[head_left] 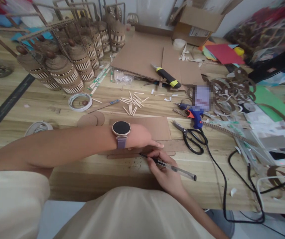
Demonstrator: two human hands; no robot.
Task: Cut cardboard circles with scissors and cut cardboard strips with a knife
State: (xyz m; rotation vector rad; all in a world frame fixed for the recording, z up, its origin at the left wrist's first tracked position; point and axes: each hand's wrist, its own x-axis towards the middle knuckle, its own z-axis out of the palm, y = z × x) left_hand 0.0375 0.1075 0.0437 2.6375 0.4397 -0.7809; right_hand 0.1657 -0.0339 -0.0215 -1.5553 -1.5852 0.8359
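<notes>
My right hand grips a clear pen with a black end cap, its tip pointing left at the lower edge of some cardboard strips. Just above, my left hand lies on the cardboard with its index finger stretched to the right; the other fingers are mostly hidden beneath it. A watch is on my left wrist. Behind that hand is a flat cardboard piece. Black-handled scissors lie to the right of the cardboard.
Several small sticks lie beyond my hands, near a tape roll. Woven lanterns stand at the back left. A blue glue gun with a black cord and a yellow-black cutter are farther right.
</notes>
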